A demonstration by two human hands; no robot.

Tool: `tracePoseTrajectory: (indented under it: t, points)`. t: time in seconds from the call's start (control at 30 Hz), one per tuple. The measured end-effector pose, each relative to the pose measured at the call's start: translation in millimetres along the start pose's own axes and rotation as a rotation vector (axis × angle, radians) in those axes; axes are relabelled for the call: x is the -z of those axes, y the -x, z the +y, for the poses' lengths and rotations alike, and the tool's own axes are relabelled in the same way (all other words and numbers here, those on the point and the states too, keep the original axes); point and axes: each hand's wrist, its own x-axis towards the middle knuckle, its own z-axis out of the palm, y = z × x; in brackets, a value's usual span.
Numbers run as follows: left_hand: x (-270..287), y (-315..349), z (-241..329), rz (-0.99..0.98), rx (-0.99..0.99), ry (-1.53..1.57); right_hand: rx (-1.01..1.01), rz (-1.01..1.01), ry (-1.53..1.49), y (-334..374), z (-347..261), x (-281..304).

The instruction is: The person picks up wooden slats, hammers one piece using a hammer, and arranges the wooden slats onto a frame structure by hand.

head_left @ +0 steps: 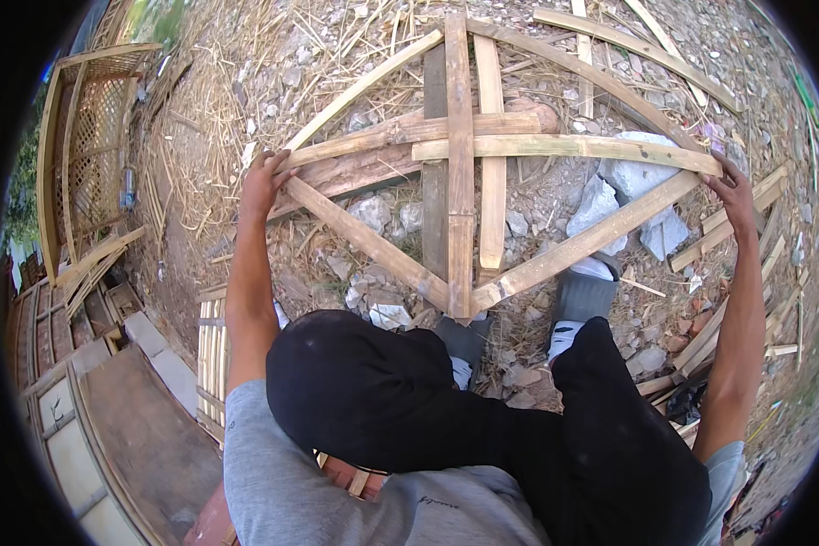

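Observation:
A diamond-shaped frame of bamboo slats lies on the ground before me. One upright slat runs down its middle. My left hand is at the frame's left corner, fingers closed round the end of a bamboo strip that crosses the frame. At the right corner, my right hand pinches the end of a greenish bamboo strip. These two strips overlap near the upright slat. The lower left slat and lower right slat meet at the near tip, close to my feet.
Pale rocks and a brownish log lie under the frame. My sandalled feet stand at its near side. Loose slats are at the right, a lattice panel at the far left, a brown board at the lower left.

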Motion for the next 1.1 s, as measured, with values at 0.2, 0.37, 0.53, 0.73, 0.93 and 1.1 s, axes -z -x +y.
tracePoseTrajectory:
  t: [0.2, 0.37, 0.53, 0.73, 0.93, 1.1]
  points:
    - [2.4, -1.4, -8.4, -0.007, -0.139, -0.105, 0.052, -0.060, 0.098, -3.2, -9.1, 1.1]
    - [7.3, -3.7, -15.6, -0.087, -0.137, -0.027, 0.062, -0.029, 0.277, -1.9, -20.4, 5.0]
    - [17.5, -5.4, -13.9, -0.121, -0.184, 0.037, 0.033, -0.155, 0.240, 4.3, -45.4, 5.8]
    - [10.9, -6.0, -15.3, -0.075, -0.184, 0.031, 0.095, -0.069, 0.397, 0.6, -31.7, 18.3]
    - [16.3, 5.6, -40.1, -0.051, -0.174, -0.005, 0.105, -0.030, 0.548, 5.3, -35.5, 28.7]
    - [21.4, 14.1, -46.3, -0.081, -0.143, -0.068, 0.076, 0.012, 0.611, 13.7, -15.2, 53.6]
